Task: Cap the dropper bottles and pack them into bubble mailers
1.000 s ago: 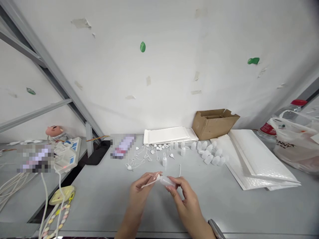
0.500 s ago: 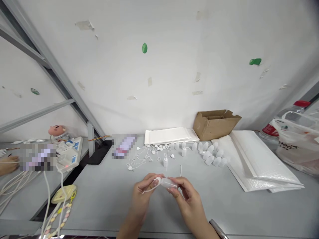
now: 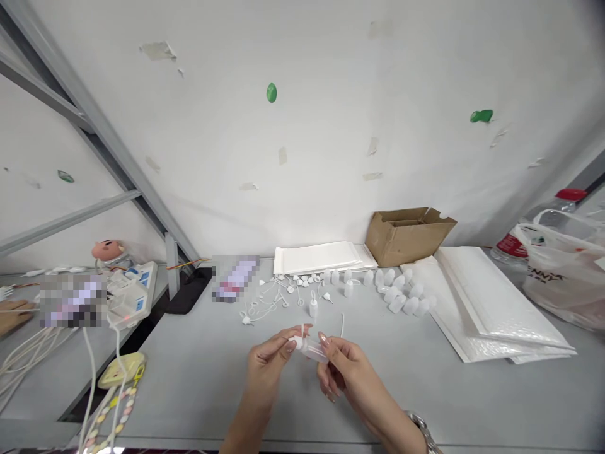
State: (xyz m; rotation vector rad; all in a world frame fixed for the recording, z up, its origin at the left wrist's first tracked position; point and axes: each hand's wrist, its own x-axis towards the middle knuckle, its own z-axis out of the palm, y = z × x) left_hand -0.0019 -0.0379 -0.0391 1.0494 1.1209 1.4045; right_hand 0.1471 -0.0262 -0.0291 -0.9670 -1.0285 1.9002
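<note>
Above the near part of the table I hold a small translucent plastic bottle (image 3: 314, 350) lying sideways between my hands. My left hand (image 3: 271, 354) pinches the white cap at its neck, with a thin white strap sticking up there. The thumb and fingers of my right hand (image 3: 343, 366) grip the bottle's other end. Just beyond my hands stands a small capped bottle (image 3: 314, 308), and another bottle (image 3: 348, 289) is farther back. Several white caps with thin straps (image 3: 283, 296) lie scattered behind them. Several uncapped translucent bottles (image 3: 397, 293) are grouped to the right.
White padded envelopes (image 3: 501, 302) lie on the right, by a plastic bag (image 3: 562, 277) and a large bottle. A cardboard box (image 3: 410, 236) stands against the wall. Cables, a power strip (image 3: 137, 296) and a beaded strap (image 3: 113, 410) are at left, where another person's hand (image 3: 14, 318) shows.
My right hand has turned, its wrist rolling so the fingers curl beneath the bottle. The strap at the cap, earlier hanging to the lower left, now points up.
</note>
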